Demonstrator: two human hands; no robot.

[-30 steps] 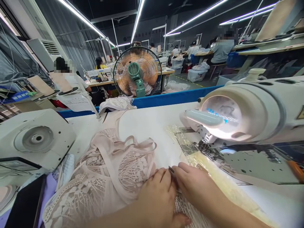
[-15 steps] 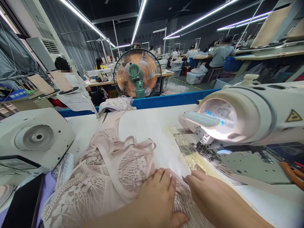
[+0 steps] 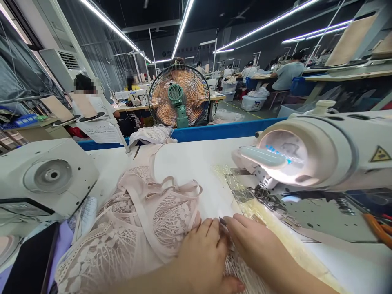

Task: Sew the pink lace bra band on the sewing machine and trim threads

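Now the left hand (image 3: 202, 255) lies palm-down on the lace (image 3: 243, 267), any grip hidden, while the right hand (image 3: 255, 241) pinches a dark tool (image 3: 223, 221) slanting up-left, its tip just beside the left hand, the lace running back between both wrists.

Gotta be a garment sewing workshop, bras by the look of it. There's a chunky white sewing machine (image 3: 306, 151) right on the table (image 3: 196, 153), lacy pale-pink bra pieces (image 3: 171, 216) next to it, and thread cones (image 3: 56, 108) off to the left. Past the big fan (image 3: 179, 98), people (image 3: 289, 75) sit at more worktables under long tube lights (image 3: 183, 28).
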